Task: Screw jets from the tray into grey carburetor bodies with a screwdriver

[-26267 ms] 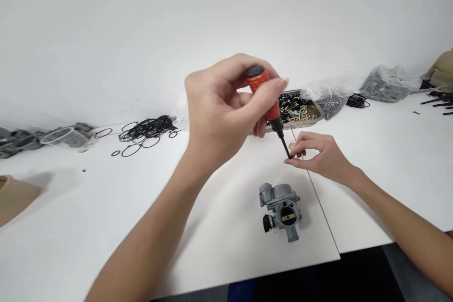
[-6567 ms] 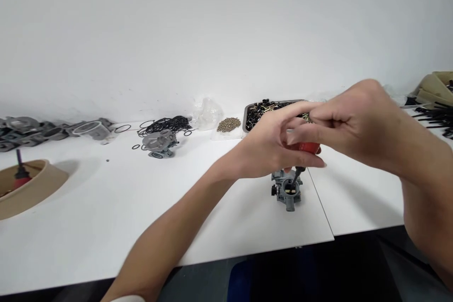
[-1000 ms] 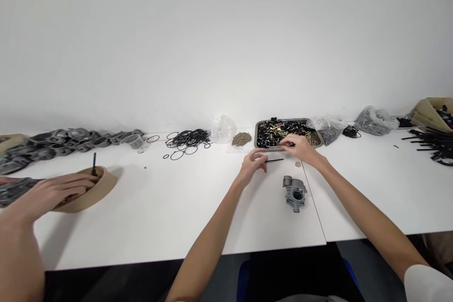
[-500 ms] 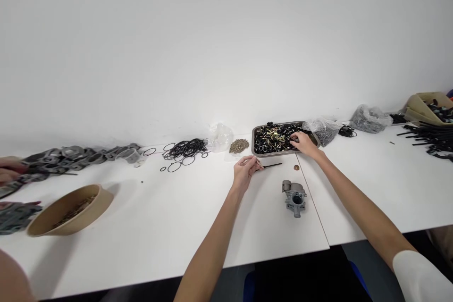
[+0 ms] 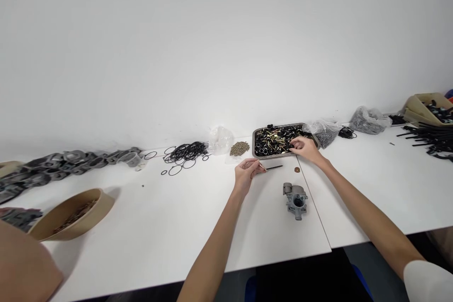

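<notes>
My left hand (image 5: 245,174) is closed in a pinch on a small brass-coloured part (image 5: 262,166), just in front of the metal tray (image 5: 255,152). Beside its fingertips is a thin black rod (image 5: 275,167); whether it is joined to that part I cannot tell. At the tray's right front, my right hand (image 5: 305,148) has its fingers pinched together over the mixed black and gold pieces (image 5: 274,140); what they grip is hidden. Between my forearms a grey metal carburetor body (image 5: 296,202) rests on the table, with a small copper-coloured washer (image 5: 297,169) behind it.
Left of the tray lie a pile of small brass pieces (image 5: 239,148), a clear bag (image 5: 221,140) and black O-rings (image 5: 187,152). A tan bowl (image 5: 102,207) and another person's arm (image 5: 24,264) are at far left. Bagged parts (image 5: 370,120) and black hoses (image 5: 437,139) lie to the right.
My right hand has shifted slightly toward the tray's front edge. My left hand has barely moved and keeps its pinch. At far left the other person's arm reaches further into view.
</notes>
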Demonstrator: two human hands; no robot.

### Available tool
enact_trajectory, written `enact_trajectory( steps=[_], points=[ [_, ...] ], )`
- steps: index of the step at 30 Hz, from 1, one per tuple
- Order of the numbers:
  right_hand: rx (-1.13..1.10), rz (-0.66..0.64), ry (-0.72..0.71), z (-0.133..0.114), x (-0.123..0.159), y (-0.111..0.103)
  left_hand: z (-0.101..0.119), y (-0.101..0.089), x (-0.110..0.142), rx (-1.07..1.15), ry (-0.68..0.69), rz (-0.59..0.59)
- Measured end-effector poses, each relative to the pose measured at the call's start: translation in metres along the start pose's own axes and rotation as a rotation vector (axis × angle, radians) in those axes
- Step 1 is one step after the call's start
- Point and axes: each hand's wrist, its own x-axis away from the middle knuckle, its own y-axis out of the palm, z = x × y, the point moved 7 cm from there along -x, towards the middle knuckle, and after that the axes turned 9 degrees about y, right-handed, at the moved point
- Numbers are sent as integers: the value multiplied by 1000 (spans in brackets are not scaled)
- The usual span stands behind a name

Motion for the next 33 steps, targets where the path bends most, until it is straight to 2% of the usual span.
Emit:
enact_trajectory(
  steps=[6, 12, 17, 19, 21, 24, 26, 27, 29, 31, 33],
  points=[
    [-155, 7, -208, -27, 59, 30, 11, 25, 17, -34, 127, -23],
    [-110, -10, -309, -48, 69, 40, 14, 35, 28, -113, 256, 41],
    [-79, 13, -371, -56, 75, 40, 6, 35, 31, -246, 333, -1],
    [-123, 30, -337, -56, 75, 39, 8, 37, 33, -374, 427, -60],
    [-198, 26, -237, -52, 73, 37, 11, 45, 36, -504, 507, -176],
    [-363, -25, -11, -44, 72, 39, 11, 60, 44, -619, 515, -401],
    [-460, -42, 92, -43, 74, 42, 11, 67, 49, -650, 527, -438],
    [-492, -42, 113, -44, 75, 44, 13, 68, 52, -664, 558, -401],
    [-537, -53, 108, -49, 78, 46, 17, 66, 59, -677, 637, -251],
    [-572, -130, 59, -57, 81, 50, 19, 60, 68, -657, 674, -90],
    [-582, -244, -4, -63, 83, 51, 20, 49, 79, -601, 633, 37]
  ],
)
